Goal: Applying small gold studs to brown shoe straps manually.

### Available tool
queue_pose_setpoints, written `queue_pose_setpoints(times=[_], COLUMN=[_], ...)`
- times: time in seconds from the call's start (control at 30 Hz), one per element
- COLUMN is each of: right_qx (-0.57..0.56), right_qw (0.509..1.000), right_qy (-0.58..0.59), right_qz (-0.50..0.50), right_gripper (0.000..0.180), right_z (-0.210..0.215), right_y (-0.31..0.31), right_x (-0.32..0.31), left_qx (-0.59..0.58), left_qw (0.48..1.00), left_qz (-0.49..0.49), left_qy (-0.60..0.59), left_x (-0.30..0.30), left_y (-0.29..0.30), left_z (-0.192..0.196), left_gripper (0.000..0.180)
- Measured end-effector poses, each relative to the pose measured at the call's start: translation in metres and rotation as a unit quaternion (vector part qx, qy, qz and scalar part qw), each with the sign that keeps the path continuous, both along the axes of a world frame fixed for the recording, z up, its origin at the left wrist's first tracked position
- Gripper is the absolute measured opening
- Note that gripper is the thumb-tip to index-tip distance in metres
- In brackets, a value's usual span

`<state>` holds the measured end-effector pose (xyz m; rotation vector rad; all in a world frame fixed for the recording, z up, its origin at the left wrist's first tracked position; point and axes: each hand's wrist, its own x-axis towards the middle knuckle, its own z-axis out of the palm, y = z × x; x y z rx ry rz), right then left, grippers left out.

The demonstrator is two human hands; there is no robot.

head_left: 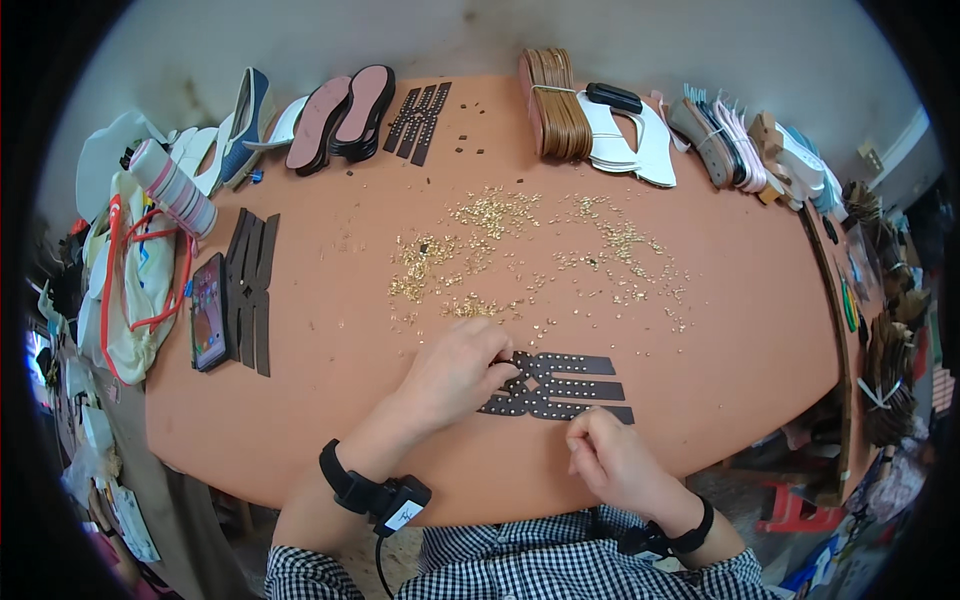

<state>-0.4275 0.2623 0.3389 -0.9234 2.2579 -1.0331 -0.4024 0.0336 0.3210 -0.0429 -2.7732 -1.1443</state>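
Note:
A dark brown strap piece (567, 388), cut into several strips and dotted with gold studs, lies flat near the table's front. My left hand (455, 372) is over its left end, thumb and forefinger pinched together; whatever is between them is too small to make out. That hand hides part of the left strips. At the lower right end of the piece, my right hand (618, 458) is curled with its fingertips drawn in, close to the lowest strip. Anything inside its fingers is hidden. Loose gold studs (495, 212) are scattered just beyond both hands.
A phone (209, 312) and plain dark straps (250, 290) lie at the left, below a striped bottle (172, 188). Pink-topped soles (365, 105) and another studded strap (418, 122) are at the back. Bundled brown strips (556, 105) and white cutouts (650, 145) sit at the back right.

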Motion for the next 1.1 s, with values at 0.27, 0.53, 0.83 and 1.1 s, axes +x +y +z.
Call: queue_pose_setpoints(times=[0.27,0.53,0.83,1.1], right_qx=[-0.043,-0.007,0.067,0.119], right_qw=[0.99,0.986,0.972,0.954], right_qy=[0.075,0.166,0.215,0.255], right_qz=[-0.114,-0.028,0.07,0.102], right_gripper=[0.008,0.01,0.011,0.011], right_z=[-0.02,0.001,-0.006,-0.01], right_y=[0.016,-0.002,-0.027,-0.036], right_x=[-0.035,-0.032,-0.022,-0.017], left_qx=[-0.11,-0.079,-0.015,-0.01], left_qw=[0.981,0.993,0.997,0.997], left_qz=[0.058,0.003,-0.002,-0.002], left_qy=[-0.152,-0.092,-0.082,-0.081], left_x=[0.017,0.017,0.014,0.016], left_y=[-0.02,-0.014,-0.018,-0.018], left_z=[0.031,0.013,0.009,0.012], left_gripper=[0.023,0.02,0.017,0.017])
